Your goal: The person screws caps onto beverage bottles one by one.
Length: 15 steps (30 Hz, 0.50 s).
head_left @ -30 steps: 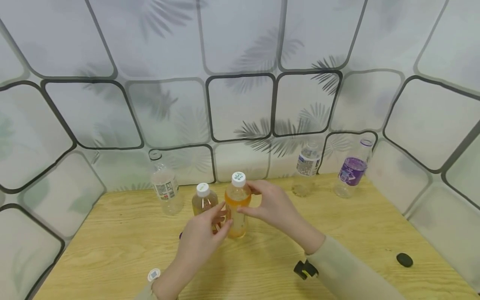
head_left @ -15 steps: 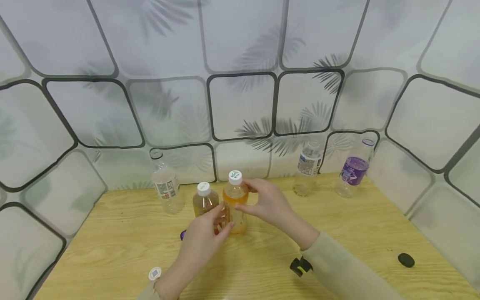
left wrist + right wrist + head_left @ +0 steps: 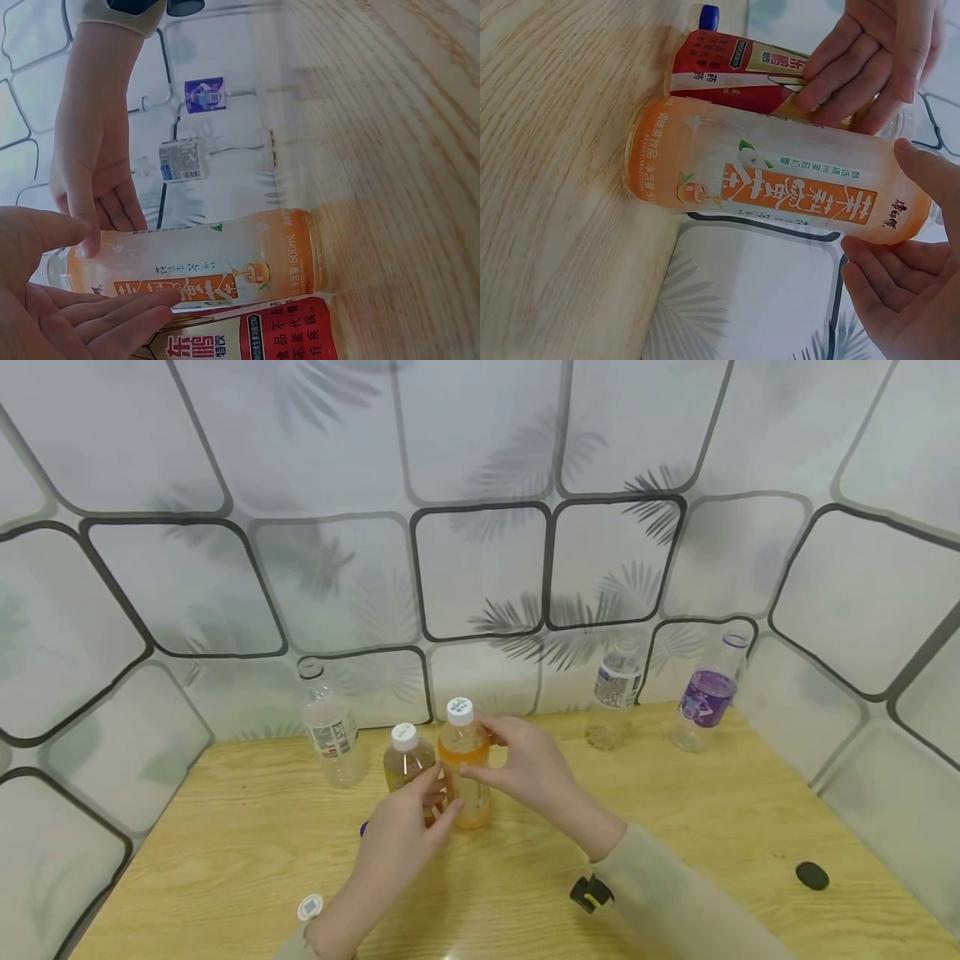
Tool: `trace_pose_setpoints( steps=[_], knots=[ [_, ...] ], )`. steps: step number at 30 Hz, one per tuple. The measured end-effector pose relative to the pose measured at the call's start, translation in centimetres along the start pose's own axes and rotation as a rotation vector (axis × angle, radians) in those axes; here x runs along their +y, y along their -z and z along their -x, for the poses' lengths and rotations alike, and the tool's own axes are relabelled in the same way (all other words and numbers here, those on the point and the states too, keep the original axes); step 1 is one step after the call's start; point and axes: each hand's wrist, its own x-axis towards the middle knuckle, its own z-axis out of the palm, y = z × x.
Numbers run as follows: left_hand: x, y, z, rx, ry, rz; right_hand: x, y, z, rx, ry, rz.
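Observation:
A tea bottle (image 3: 472, 797) with an orange label and white cap stands upright on the table. My right hand (image 3: 536, 768) holds its upper part, thumb on one side and fingers on the other. Close beside it, on the left, stands an energy drink bottle (image 3: 405, 766) with a red and yellow label (image 3: 735, 67) and white cap. My left hand (image 3: 397, 831) reaches in front of both bottles. Its fingers lie extended along them (image 3: 112, 319), with the thumb spread apart; how firmly they touch is unclear.
Uncapped clear bottles stand along the patterned wall: one at left (image 3: 333, 735), one at right (image 3: 615, 697), and one with a purple label (image 3: 707, 700). A purple cap (image 3: 364, 828), a white round cap (image 3: 310, 907) and a black disc (image 3: 812, 876) are on the table.
My right hand and the tea bottle have shifted left, so the tea bottle is now closer to the energy drink bottle. My left hand has hardly moved.

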Motion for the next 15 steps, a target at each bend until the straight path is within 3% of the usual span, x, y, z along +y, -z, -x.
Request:
trace_pose_setpoints(
  steps=[15],
  knots=[
    [0.30,0.27,0.68,0.029,-0.036,0.005,-0.37,0.08,0.52,0.009,0.014,0.035]
  ],
)
